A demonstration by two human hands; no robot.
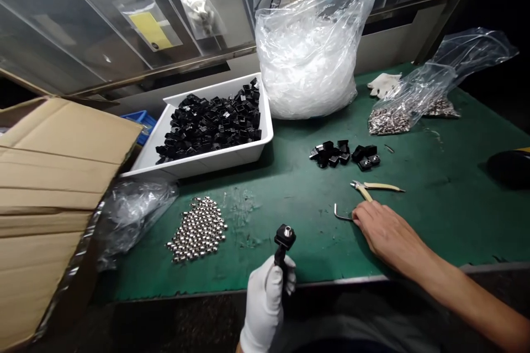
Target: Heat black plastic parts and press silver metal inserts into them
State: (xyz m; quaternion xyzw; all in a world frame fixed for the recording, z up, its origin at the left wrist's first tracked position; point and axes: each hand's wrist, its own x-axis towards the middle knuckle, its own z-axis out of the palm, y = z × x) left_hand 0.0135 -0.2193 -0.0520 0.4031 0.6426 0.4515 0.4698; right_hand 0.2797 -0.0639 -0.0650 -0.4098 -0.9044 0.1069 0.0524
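My left hand (267, 300), in a white glove, is closed around a black handle-like piece (280, 256) held upright. On top of it sits a small black plastic block (285, 236) with a shiny metal collar standing out of it. My right hand (385, 234), bare, rests low over the green table with its fingers curled round one end of an L-shaped hex key (342, 214). The bent end of the key sticks out to the left of the fingers. Just beyond the knuckles lie diagonal cutters (375, 186) with cream handles, one handle reaching to the hand.
A white tray (215, 161) of black plastic parts stands at the back left, a cardboard box (49, 198) beside it. Metal collars (199, 231) lie loose on the green table (298, 187). Behind are black blocks (331, 154), a big clear bag (310, 60) and bagged metal pieces (389, 120).
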